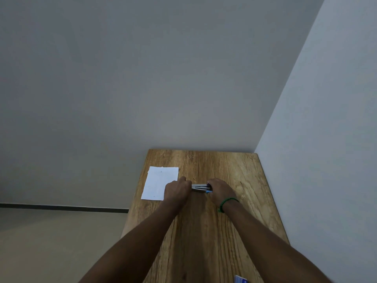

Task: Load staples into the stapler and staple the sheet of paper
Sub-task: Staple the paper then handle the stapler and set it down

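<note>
Wooden table (204, 231): one stapler (201, 188), one paper sheet (159, 182).

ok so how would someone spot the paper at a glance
Start at the wooden table in the wall corner. The paper lies flat along its left edge, just left of the left hand. It is the only white sheet there.

Wooden table (204, 231) with visible grain, set into a room corner; grey wall (142, 68) at 12 o'clock, paler wall (330, 119) at 3. Small blue-and-white box (240, 279) at 6 o'clock, cut by frame edge. Dark baseboard strip (61, 207) at 9.
</note>
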